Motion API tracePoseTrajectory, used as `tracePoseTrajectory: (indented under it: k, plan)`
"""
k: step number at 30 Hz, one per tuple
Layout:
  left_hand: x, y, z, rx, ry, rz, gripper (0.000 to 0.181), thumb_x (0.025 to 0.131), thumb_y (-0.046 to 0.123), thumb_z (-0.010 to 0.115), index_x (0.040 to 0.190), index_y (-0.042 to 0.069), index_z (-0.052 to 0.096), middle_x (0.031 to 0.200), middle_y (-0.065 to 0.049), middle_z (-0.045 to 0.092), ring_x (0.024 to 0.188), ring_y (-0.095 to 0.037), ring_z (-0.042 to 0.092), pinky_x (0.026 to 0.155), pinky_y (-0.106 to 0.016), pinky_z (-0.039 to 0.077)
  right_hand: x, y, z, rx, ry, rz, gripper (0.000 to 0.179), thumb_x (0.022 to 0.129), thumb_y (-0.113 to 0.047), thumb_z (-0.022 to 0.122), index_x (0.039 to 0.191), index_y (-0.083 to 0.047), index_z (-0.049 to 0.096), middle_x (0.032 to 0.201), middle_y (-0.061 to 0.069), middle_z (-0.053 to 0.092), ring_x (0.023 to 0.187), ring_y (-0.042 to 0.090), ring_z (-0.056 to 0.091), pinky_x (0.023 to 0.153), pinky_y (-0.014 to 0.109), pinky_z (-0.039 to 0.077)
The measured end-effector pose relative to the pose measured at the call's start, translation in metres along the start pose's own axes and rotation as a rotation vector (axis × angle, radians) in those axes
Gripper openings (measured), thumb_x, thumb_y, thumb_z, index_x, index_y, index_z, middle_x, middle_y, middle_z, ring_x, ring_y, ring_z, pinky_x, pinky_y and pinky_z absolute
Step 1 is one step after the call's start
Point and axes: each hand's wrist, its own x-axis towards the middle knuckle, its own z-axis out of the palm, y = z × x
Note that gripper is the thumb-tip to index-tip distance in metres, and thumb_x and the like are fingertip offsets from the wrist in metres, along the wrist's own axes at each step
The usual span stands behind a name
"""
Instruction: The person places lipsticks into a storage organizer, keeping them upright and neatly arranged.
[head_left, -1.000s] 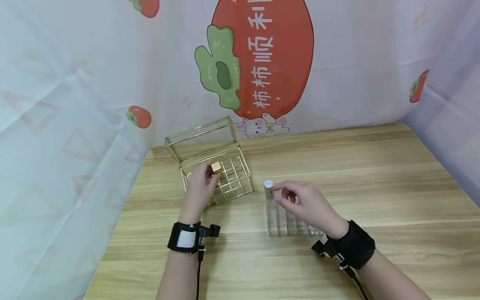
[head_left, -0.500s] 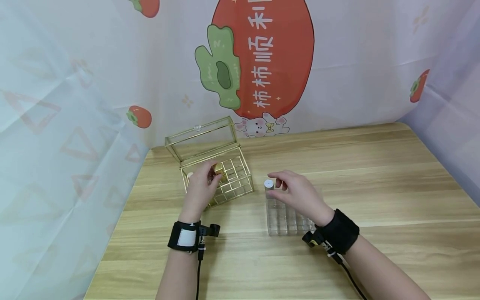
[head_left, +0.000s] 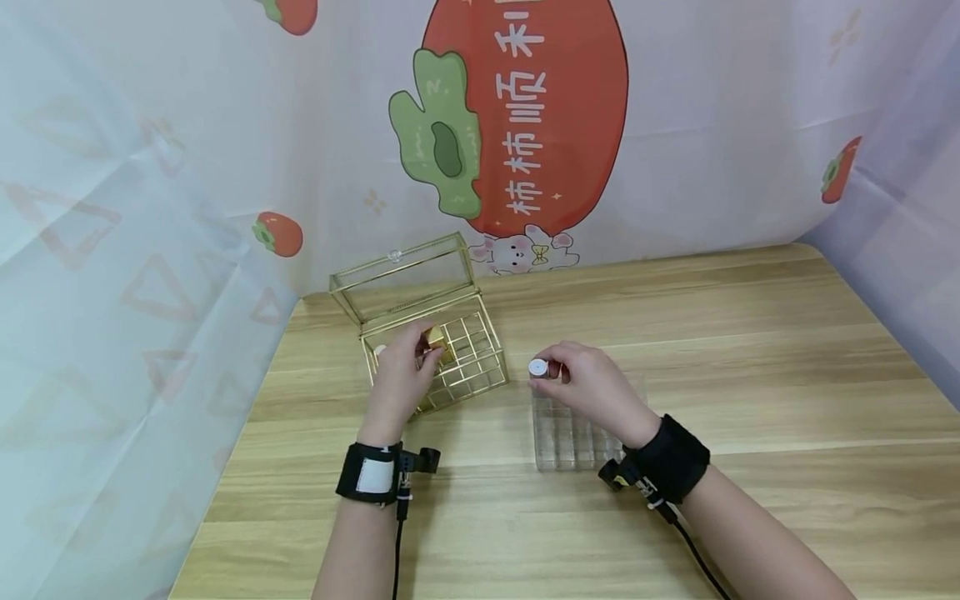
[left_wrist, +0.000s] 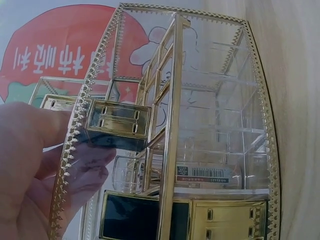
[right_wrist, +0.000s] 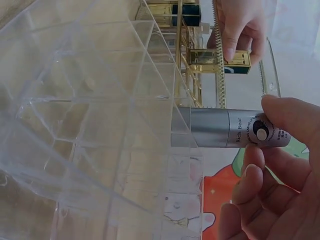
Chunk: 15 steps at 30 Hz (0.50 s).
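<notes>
My left hand (head_left: 399, 375) pinches a gold and dark green lipstick (left_wrist: 120, 122), which stands partly down in a compartment of the gold-framed glass box (head_left: 493, 340). The box's lid leans open at the back. To the right, my right hand (head_left: 600, 392) holds a silver cosmetic tube (right_wrist: 210, 127) marked "Rich Bear" between thumb and fingers. The tube's lower end sits inside a far left cell of the clear divided organizer (head_left: 555, 437). Its white round end (head_left: 537, 367) faces up.
In the left wrist view, another gold and dark green lipstick (left_wrist: 135, 215) and a small tube with a barcode label (left_wrist: 205, 175) lie behind the glass. A patterned cloth (head_left: 697, 125) hangs behind the wooden table (head_left: 750, 350).
My left hand has lowered the lipstick deeper into the box's compartment. My right hand has moved left and its fingers have closed around the silver tube.
</notes>
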Motion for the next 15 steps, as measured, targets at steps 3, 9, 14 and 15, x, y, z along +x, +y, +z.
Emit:
tracePoseTrajectory:
  k: [3, 9, 14, 15]
  plan:
    - [-0.0002, -0.001, 0.0019, 0.04, -0.01, 0.008, 0.035, 0.082, 0.004, 0.072, 0.114, -0.001, 0.059, 0.089, -0.013, 0.064, 0.076, -0.021, 0.059, 0.062, -0.036, 0.057, -0.0003, 0.0007, 0.0005, 0.0, -0.002, 0.0, 0.019, 0.08, -0.025, 0.075, 0.09, -0.011, 0.067, 0.075, -0.001, 0.055, 0.063, 0.013, 0.045, 0.055, 0.026, 0.04]
    - [-0.0014, -0.0017, 0.0054, 0.096, -0.025, 0.001, 0.031, 0.081, 0.008, 0.073, 0.109, 0.0, 0.062, 0.089, -0.014, 0.066, 0.075, -0.021, 0.061, 0.061, -0.036, 0.057, -0.0004, 0.0001, 0.0005, 0.006, -0.004, 0.005, 0.019, 0.08, -0.025, 0.075, 0.09, -0.011, 0.067, 0.075, -0.002, 0.056, 0.064, 0.012, 0.046, 0.055, 0.026, 0.041]
    - [-0.0012, -0.0024, 0.0065, 0.085, -0.027, -0.004, 0.027, 0.082, 0.01, 0.073, 0.105, -0.001, 0.067, 0.092, -0.015, 0.068, 0.077, -0.022, 0.061, 0.064, -0.038, 0.057, -0.0001, -0.0005, 0.0005, 0.016, -0.004, 0.009, 0.018, 0.08, -0.025, 0.075, 0.09, -0.011, 0.067, 0.075, -0.002, 0.056, 0.063, 0.012, 0.046, 0.055, 0.026, 0.041]
    - [-0.0011, -0.0024, 0.0066, 0.085, -0.028, -0.005, 0.027, 0.082, 0.01, 0.073, 0.106, -0.002, 0.067, 0.094, -0.015, 0.068, 0.077, -0.021, 0.061, 0.064, -0.038, 0.056, -0.0001, -0.0007, 0.0002, 0.018, -0.005, 0.01, 0.018, 0.08, -0.025, 0.075, 0.09, -0.011, 0.067, 0.075, -0.002, 0.056, 0.063, 0.012, 0.046, 0.055, 0.026, 0.041]
